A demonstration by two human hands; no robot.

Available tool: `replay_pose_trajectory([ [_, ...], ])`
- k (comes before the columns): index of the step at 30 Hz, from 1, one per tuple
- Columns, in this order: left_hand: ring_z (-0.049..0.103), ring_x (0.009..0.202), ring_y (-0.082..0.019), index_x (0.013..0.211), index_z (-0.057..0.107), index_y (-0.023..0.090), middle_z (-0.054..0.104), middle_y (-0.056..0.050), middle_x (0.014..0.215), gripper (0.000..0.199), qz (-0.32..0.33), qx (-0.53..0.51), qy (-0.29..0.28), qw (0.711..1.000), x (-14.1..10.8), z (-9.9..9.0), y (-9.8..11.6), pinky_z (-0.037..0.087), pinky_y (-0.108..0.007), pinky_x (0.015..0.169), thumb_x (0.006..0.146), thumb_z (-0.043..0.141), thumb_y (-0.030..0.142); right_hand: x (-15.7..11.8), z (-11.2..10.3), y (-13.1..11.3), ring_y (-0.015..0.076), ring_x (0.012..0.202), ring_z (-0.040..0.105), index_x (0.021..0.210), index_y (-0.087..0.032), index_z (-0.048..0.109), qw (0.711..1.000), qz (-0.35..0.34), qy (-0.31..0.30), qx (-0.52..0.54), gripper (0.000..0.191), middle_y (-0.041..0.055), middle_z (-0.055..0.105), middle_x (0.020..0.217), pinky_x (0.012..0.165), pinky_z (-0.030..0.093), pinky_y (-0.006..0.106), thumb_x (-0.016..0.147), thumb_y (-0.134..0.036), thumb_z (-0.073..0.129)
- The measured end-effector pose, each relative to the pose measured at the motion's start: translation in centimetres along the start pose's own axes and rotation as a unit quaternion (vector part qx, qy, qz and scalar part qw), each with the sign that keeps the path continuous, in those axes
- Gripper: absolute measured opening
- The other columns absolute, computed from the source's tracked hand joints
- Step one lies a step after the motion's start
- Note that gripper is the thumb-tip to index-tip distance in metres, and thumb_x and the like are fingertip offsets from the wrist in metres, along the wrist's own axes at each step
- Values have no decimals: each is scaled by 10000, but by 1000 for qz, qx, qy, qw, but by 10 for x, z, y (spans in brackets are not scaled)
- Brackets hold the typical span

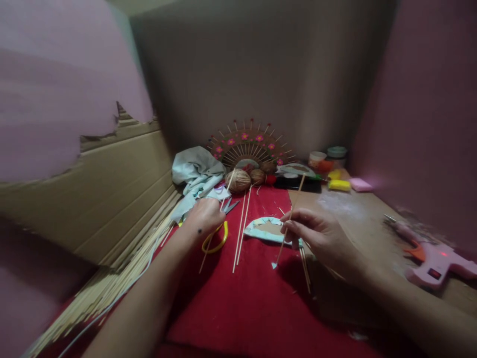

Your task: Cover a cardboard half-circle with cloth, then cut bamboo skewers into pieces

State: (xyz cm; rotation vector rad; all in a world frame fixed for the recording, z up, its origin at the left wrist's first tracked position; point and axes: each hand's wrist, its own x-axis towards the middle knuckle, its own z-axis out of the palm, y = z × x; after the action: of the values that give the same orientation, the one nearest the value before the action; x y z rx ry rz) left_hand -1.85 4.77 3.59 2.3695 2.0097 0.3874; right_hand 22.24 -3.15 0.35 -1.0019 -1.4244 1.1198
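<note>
My left hand [206, 216] is closed round a thin wooden stick [228, 190], which sticks out above and below the fist. Beside and partly behind that hand are scissors with yellow handles [225, 233], their blades pointing away. A second thin stick [298, 196] is pinched between the thumb and fingers of my right hand [311, 229], tilted, its lower end near a small pale scrap [274, 265] on the red cloth. Between the hands lie two loose sticks [240, 228]. A curved, cloth-wrapped cardboard piece [257, 232] rests by my right fingers, which partly hide it.
A pink glue gun [428, 263] with a red light lies right. Many sticks [108, 293] and a pale cord [143, 271] run along the left, beside cardboard [122, 199]. At the back stand a flowered fan shape [238, 136], twine balls [238, 180] and crumpled cloth [197, 166].
</note>
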Motion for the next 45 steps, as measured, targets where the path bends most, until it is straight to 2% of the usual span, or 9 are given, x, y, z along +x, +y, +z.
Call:
replay_pose_trajectory([
  [5, 582, 428, -125, 684, 514, 182, 636, 0, 534, 149, 61, -205, -19, 977, -26, -12, 34, 433, -214, 430, 802, 429, 152, 1, -1, 1, 97, 554, 552, 797, -181, 648, 1000, -1, 4, 0, 143, -7, 609, 639, 496, 458, 217, 797, -324, 641],
  [8, 577, 425, -114, 731, 493, 179, 604, 24, 521, 75, 161, -427, -34, 889, -45, -12, 61, 468, -218, 426, 804, 485, 166, 0, -2, 0, 105, 570, 555, 789, -190, 668, 1000, -19, 6, -22, 131, -2, 624, 655, 513, 466, 224, 782, -321, 666],
  [10, 583, 460, -108, 755, 509, 173, 601, 23, 553, 45, 208, -466, -4, 860, -53, -7, 75, 482, -219, 451, 799, 518, 172, -2, -1, 0, 110, 577, 560, 804, -199, 682, 999, -32, 1, -18, 130, 2, 636, 679, 519, 474, 232, 769, -324, 682],
  [15, 597, 534, -94, 783, 520, 162, 587, 14, 656, 32, 259, -448, 67, 853, -58, 8, 87, 497, -213, 502, 809, 522, 144, -5, 1, 2, 117, 596, 584, 813, -209, 700, 999, -42, -7, 4, 105, 4, 661, 710, 545, 491, 248, 765, -301, 686],
  [30, 524, 633, -87, 820, 563, 151, 580, 3, 734, 49, 346, -366, 93, 859, -56, 5, 74, 437, -203, 579, 848, 529, 129, -5, -5, -6, 112, 635, 566, 832, -201, 666, 965, -156, -125, -169, 105, -4, 614, 701, 601, 465, 233, 852, -203, 563],
  [34, 517, 592, -88, 883, 596, 138, 597, 2, 727, 114, 256, -387, -55, 884, -49, 2, 65, 424, -204, 555, 873, 538, 236, -5, -6, -7, 109, 639, 575, 855, -169, 651, 960, -177, -88, -198, 105, 7, 628, 720, 598, 467, 227, 855, -181, 547],
  [38, 527, 599, -119, 790, 650, 147, 621, -1, 680, 62, 261, -197, -223, 918, -44, 20, 59, 389, -223, 552, 788, 625, 204, -2, -8, -6, 91, 540, 543, 802, -143, 635, 978, -148, 13, -146, 90, -5, 606, 638, 499, 447, 204, 833, -197, 570],
  [42, 553, 674, -177, 756, 634, 156, 657, -51, 756, 54, 297, -91, -228, 923, -52, 37, 66, 365, -259, 571, 779, 585, 158, 0, -8, -4, 84, 523, 518, 781, -142, 642, 982, -135, 26, -131, 96, -6, 600, 627, 468, 428, 200, 818, -212, 588],
  [45, 524, 620, -172, 687, 588, 158, 639, -61, 729, 145, 329, -49, -209, 919, -65, 23, 69, 324, -268, 539, 808, 511, 133, -2, -6, -5, 86, 546, 524, 759, -146, 647, 980, -143, 11, -137, 97, 1, 606, 645, 486, 435, 206, 812, -209, 596],
])
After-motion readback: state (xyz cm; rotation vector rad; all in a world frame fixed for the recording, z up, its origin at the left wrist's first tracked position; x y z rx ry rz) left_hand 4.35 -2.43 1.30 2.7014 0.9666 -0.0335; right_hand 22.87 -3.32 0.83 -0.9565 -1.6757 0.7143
